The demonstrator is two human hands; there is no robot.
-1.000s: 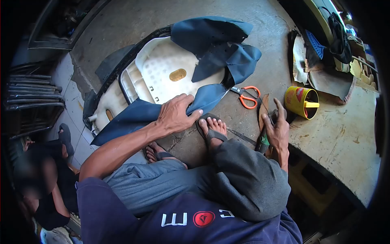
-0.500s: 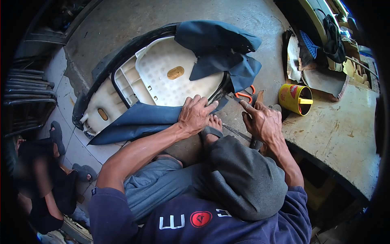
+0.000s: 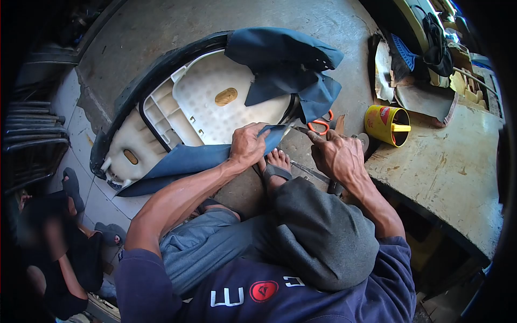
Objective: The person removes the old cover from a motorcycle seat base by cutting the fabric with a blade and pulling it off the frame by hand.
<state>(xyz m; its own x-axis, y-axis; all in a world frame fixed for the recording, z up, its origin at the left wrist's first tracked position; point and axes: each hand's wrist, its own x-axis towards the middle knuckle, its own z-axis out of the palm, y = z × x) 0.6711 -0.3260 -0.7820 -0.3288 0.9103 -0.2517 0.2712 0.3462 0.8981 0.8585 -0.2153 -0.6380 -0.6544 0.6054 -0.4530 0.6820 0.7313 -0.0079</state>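
Grasps a flap of blue cover [image 3: 189,160] in the left hand [image 3: 249,144]. Grips a slim dark tool [image 3: 302,130] in the right hand [image 3: 338,155], pointing at the flap; cannot tell if touching. Has the pale seat base [image 3: 218,116] just beyond on the floor [image 3: 161,27], orange-handled scissors [image 3: 319,127] nearby, a yellow tub [image 3: 379,123] farther right.

You wear a navy short-sleeved cloth shirt [image 3: 328,304] bearing white block lettering [image 3: 227,297] and a rounded red emblem [image 3: 264,291], loose grey cloth trousers [image 3: 258,242], and dark strapped sandals [image 3: 278,171].
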